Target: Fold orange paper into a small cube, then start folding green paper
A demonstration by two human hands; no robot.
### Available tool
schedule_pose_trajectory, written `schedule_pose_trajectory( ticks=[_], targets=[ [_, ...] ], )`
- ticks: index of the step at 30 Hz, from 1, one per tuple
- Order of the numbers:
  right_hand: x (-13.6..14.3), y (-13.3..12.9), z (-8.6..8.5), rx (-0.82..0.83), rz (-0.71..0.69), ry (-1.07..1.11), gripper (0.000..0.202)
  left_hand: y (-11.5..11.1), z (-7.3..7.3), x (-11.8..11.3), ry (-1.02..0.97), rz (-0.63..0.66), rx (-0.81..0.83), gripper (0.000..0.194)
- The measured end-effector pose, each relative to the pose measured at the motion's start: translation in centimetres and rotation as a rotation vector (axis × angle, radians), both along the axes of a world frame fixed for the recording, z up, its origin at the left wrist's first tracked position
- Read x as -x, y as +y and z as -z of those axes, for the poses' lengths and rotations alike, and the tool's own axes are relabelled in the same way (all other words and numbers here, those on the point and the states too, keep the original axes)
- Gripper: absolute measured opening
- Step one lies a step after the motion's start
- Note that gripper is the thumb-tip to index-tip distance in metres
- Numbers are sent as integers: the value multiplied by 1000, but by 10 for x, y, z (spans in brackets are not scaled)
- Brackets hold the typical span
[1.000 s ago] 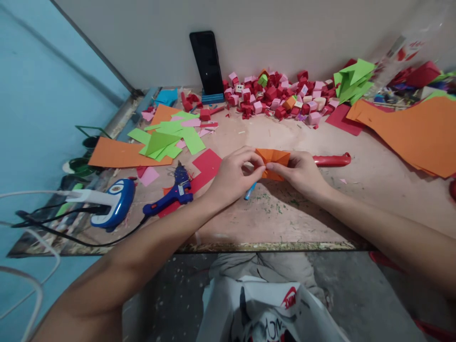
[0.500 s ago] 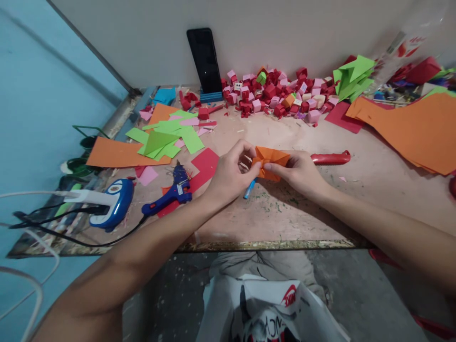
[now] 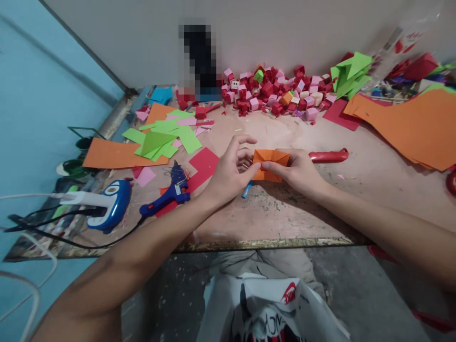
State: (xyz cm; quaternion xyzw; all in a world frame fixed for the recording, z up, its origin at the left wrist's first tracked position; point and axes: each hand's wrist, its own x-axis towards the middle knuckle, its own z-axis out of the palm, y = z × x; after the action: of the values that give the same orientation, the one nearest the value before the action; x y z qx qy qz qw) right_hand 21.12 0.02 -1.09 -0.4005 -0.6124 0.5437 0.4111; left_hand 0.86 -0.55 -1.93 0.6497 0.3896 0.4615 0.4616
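A creased orange piece of paper (image 3: 272, 156) is held up over the middle of the table, between both my hands. My left hand (image 3: 237, 166) pinches its left edge, thumb on the near face, with the index finger raised above it. From the other side, my right hand (image 3: 299, 168) grips the sheet, its thumb pressed on the middle and its fingers hidden behind. Below the paper lies a blue pen-like stick (image 3: 247, 189), partly covered. Just beyond my right hand is a red-handled tool (image 3: 329, 156), its other end hidden.
A blue glue gun (image 3: 171, 192) and a blue-and-white power adapter (image 3: 114, 204) with cables lie left. Green paper strips (image 3: 162, 135) and red paper (image 3: 204, 168) are nearby. Many small folded paper cubes (image 3: 274, 92) line the wall. Large orange sheets (image 3: 406, 133) lie right.
The orange paper now looks flatter and more squared than before. My left index finger has lifted away from its top edge. The view has shifted slightly.
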Motion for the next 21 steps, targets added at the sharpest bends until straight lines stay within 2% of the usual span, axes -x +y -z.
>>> schedule_pose_trajectory(
  ticks=[2, 4, 5, 8, 12, 21],
  targets=[
    [0, -1, -2, -5, -15, 11, 23, 1, -1, 0, 15, -15, 19, 34],
    [0, -1, -3, -15, -18, 6, 21, 2, -3, 1, 71, -15, 11, 15],
    [1, -2, -4, -19, -13, 1, 21, 3, -4, 1, 102, -10, 4, 14],
    [1, -2, -4, -3, 7, -1, 24, 3, -7, 2, 144, -1, -1, 22],
    [1, -2, -1, 51, 15, 50, 26, 2, -8, 3, 129, 14, 9, 21],
    [-1, -1, 2, 23, 40, 36, 23, 3, -3, 2, 154, 37, 62, 18]
  ],
)
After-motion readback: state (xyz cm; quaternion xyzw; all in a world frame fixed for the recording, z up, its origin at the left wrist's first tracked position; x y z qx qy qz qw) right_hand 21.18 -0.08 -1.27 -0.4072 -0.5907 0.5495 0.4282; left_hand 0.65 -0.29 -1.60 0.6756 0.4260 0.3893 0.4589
